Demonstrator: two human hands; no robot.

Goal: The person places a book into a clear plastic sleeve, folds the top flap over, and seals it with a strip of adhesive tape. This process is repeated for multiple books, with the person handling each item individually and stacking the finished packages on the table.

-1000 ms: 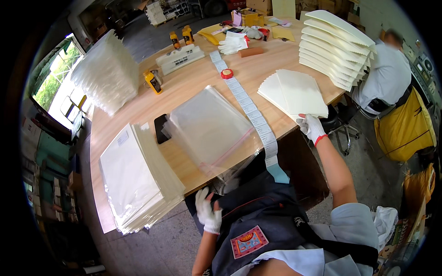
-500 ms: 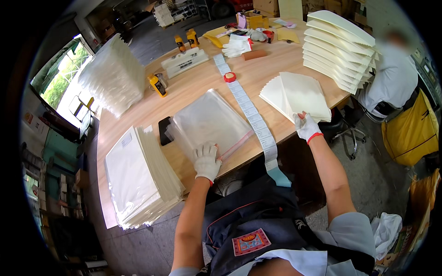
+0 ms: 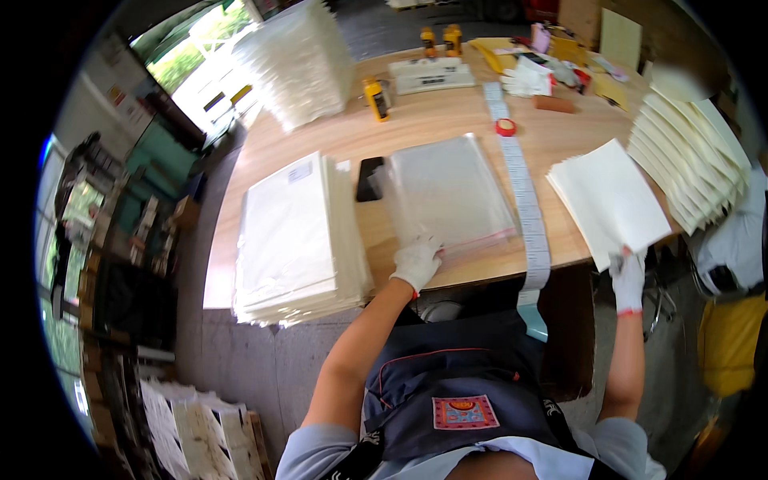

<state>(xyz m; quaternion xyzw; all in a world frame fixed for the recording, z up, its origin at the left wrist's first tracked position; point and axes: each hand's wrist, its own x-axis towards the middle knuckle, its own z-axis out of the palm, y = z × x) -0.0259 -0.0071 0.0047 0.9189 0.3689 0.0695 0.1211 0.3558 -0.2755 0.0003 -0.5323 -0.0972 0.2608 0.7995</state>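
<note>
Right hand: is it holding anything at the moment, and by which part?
The right hand pinches the near corner of the top cream sheet on its stack. The left hand only presses flat on the clear plastic bags.

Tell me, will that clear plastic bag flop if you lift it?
Probably. The bag looks thin and see-through, lying flat, so it likely droops. Its glossy film may slip on the table; the left hand presses its near edge. It seems very light.

Both gloved hands reach forward: left hand [image 3: 418,262] flat, right hand [image 3: 628,276] pinching
</note>
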